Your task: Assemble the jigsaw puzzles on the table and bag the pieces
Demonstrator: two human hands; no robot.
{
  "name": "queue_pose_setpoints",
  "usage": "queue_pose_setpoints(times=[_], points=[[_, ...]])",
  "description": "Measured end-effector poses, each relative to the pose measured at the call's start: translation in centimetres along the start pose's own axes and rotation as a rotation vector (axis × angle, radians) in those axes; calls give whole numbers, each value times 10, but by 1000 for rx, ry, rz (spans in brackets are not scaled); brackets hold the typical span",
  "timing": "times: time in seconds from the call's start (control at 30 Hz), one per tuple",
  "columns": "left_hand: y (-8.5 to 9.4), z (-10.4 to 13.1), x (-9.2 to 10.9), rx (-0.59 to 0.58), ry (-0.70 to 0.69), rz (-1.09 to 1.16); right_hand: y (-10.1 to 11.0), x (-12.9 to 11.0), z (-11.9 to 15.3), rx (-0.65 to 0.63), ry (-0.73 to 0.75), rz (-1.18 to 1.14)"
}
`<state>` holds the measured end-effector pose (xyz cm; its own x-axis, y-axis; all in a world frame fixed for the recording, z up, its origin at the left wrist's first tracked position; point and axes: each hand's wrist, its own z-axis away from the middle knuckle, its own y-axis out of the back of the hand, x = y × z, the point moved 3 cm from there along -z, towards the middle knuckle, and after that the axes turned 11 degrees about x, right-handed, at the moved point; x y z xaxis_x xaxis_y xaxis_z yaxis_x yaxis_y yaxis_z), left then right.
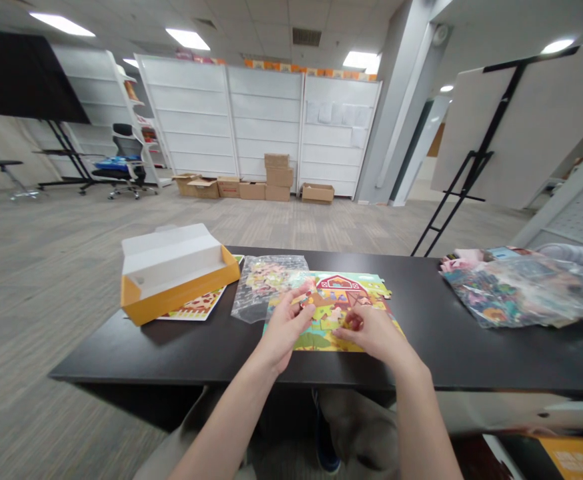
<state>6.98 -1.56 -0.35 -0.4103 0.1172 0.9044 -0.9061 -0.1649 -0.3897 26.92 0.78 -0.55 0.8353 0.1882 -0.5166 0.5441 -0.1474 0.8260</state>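
Observation:
A colourful jigsaw puzzle (326,340) with a red barn and farm animals lies flat on the black table, largely assembled, with knobbed edges at its upper right. Over its left side is my left hand (286,325), fingers curled towards the thumb around something small that I cannot make out. My right hand (371,332) is low over the right half, thumb and fingers pinched on a small yellowish puzzle piece (355,323), partly hidden by the fingers. Beside the puzzle, on the left, a clear plastic bag (257,300) contains loose puzzle pieces (270,275).
An open yellow box (186,285) with a white inside rests at the table's left, over a printed sheet (196,308). Plastic-wrapped packages (506,290) occupy the right side of the black table (431,347). Cardboard boxes (277,177) stand by white shelving beyond.

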Motion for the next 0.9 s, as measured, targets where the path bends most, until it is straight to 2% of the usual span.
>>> queue_pose_setpoints(times=[0.23,0.4,0.67,0.9], points=[[-7,2,-1,58,75,124,-5,-20,1,-23,-103,93],[-5,-2,-4,50,102,164,-11,-17,1,-32,-99,37],[-6,-1,-4,63,119,190,-14,-20,-2,-6,-77,146],[-2,-5,-6,78,140,225,-17,-22,1,-18,-74,115]])
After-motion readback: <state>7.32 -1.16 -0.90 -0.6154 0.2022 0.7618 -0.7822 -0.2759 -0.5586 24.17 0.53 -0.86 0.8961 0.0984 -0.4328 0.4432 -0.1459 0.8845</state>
